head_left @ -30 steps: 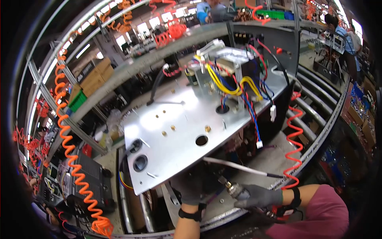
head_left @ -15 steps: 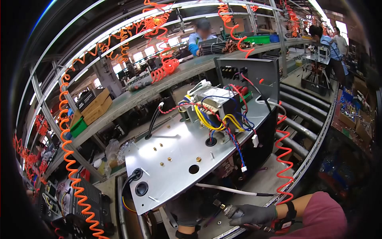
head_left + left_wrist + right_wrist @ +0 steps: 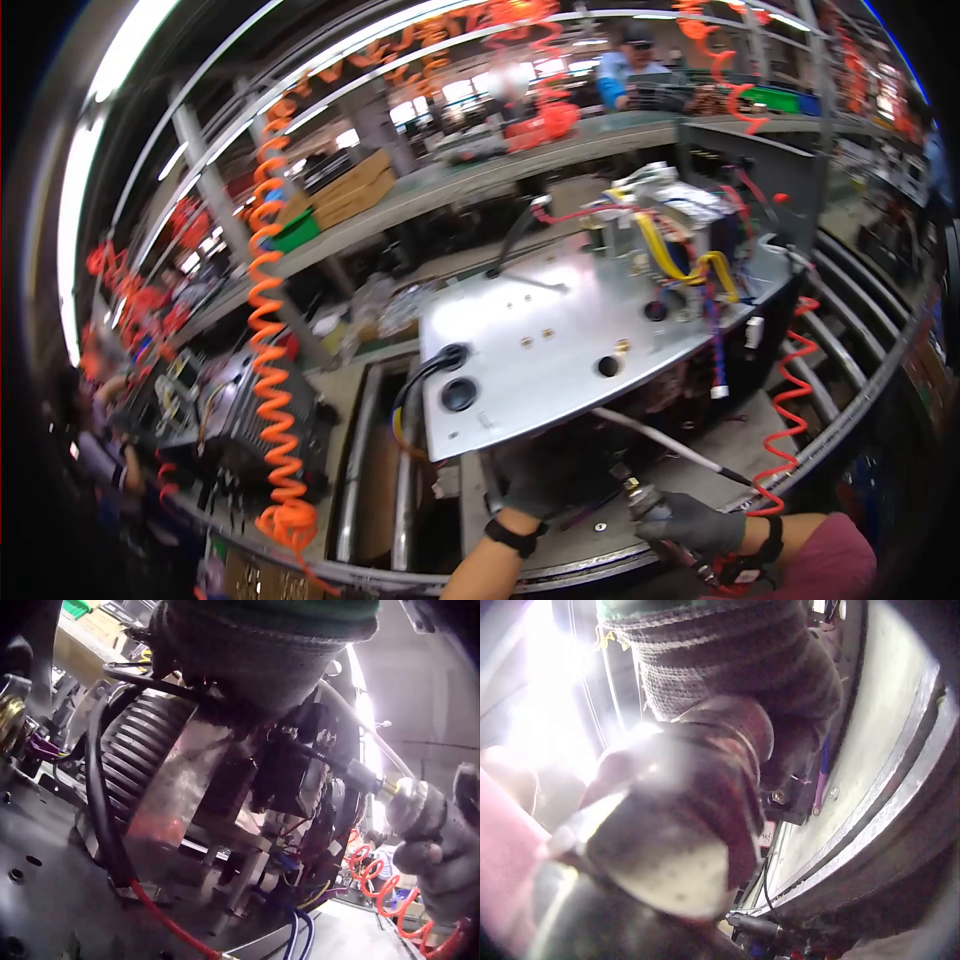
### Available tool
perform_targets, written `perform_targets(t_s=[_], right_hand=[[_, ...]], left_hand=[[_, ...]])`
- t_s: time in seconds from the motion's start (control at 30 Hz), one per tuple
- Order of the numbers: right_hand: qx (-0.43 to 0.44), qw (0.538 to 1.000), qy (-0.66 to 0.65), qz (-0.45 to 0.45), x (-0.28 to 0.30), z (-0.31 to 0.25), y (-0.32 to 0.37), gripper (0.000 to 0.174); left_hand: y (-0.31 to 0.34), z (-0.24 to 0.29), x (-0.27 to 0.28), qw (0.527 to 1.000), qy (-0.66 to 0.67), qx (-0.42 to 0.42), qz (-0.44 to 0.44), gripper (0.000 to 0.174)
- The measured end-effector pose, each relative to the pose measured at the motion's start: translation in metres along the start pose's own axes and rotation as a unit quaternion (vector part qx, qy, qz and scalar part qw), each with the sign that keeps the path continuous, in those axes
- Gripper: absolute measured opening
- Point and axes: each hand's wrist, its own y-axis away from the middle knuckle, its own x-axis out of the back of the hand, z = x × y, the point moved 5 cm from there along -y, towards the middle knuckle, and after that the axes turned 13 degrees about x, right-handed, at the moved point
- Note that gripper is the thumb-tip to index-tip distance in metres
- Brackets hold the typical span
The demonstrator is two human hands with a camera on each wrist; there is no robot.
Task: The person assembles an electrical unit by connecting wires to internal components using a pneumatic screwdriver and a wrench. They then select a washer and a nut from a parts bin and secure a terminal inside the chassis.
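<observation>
In the head view a silver metal panel [image 3: 520,355] tops a machine chassis, with a transformer [image 3: 690,215] and bundled wires mounted at its far right. My gloved right hand [image 3: 700,525] grips an air-powered driver [image 3: 652,502] just in front of the chassis, its tip pointing under the panel. From the left wrist, the driver's nose [image 3: 367,780] reaches toward dark parts inside the chassis. My gloved left hand [image 3: 540,475] is beneath the panel's front edge, beside a finned metal part [image 3: 142,742]. Its fingers are hidden, and I cannot tell what they hold.
Steel rollers [image 3: 405,500] run under and beside the chassis. A white rod-like cable [image 3: 670,445] sticks out from it, near a red coiled hose [image 3: 795,400]. An orange coiled hose [image 3: 268,350] hangs at left. Behind, a person [image 3: 635,70] stands across a long shelf [image 3: 470,175].
The head view dips, then swings left, so the chassis now appears farther right. My left hand stays under the panel and my right hand keeps its grip on the driver in front of it.
</observation>
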Motion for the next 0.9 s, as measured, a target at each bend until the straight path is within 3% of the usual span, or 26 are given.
perform_targets(t_s=[0.03, 0.07, 0.13, 0.17, 0.2, 0.23, 0.27, 0.33, 0.43, 0.57, 0.67, 0.73, 0.9], right_hand=[[0.016, 1.000, -0.017, 0.016, -0.006, -0.017, -0.001, 0.031], [-0.030, 0.999, -0.017, 0.004, 0.000, -0.006, 0.000, 0.030], [-0.062, 0.997, -0.029, 0.030, -0.003, -0.014, 0.005, 0.030], [-0.058, 0.997, -0.019, 0.038, -0.002, -0.016, 0.004, 0.030], [-0.054, 0.998, -0.009, 0.043, -0.001, -0.016, 0.003, 0.030], [-0.039, 0.998, -0.033, 0.039, -0.001, -0.018, 0.002, 0.029], [0.001, 0.999, 0.019, 0.050, 0.005, -0.007, 0.000, 0.030], [-0.014, 0.997, -0.038, 0.060, 0.004, -0.005, 0.000, 0.032], [-0.043, 0.996, -0.043, 0.061, -0.003, -0.020, 0.003, 0.035], [-0.014, 0.998, -0.010, 0.057, 0.007, -0.003, 0.002, 0.035], [-0.019, 0.998, -0.053, 0.020, 0.000, -0.003, 0.004, 0.042], [-0.013, 0.998, -0.046, 0.034, 0.000, -0.003, 0.003, 0.040], [-0.026, 0.998, -0.049, 0.039, 0.001, -0.001, 0.004, 0.039]], left_hand=[[0.002, 0.008, 0.000, 0.939, -0.334, -0.076, 0.035, 0.036], [0.002, 0.007, 0.002, 0.765, -0.627, -0.127, 0.079, 0.038], [-0.017, 0.007, 0.046, 0.630, -0.750, -0.158, 0.129, 0.038], [-0.018, 0.007, 0.057, 0.681, -0.684, -0.232, 0.119, 0.036], [-0.032, 0.006, 0.086, 0.758, -0.581, -0.243, 0.171, 0.035], [-0.024, 0.012, 0.069, 0.576, -0.738, -0.279, 0.215, 0.036], [-0.014, 0.016, 0.054, 0.551, -0.735, -0.325, 0.223, 0.033], [0.000, 0.021, 0.023, 0.459, -0.805, -0.270, 0.263, 0.030], [0.004, 0.025, 0.015, 0.465, -0.780, -0.339, 0.246, 0.025], [-0.002, 0.027, 0.032, 0.476, -0.782, -0.316, 0.251, 0.027], [0.005, 0.031, 0.007, 0.450, -0.777, -0.355, 0.259, 0.028], [0.014, 0.034, -0.006, 0.485, -0.754, -0.383, 0.222, 0.027], [0.013, 0.033, -0.001, 0.497, -0.751, -0.374, 0.223, 0.026]])
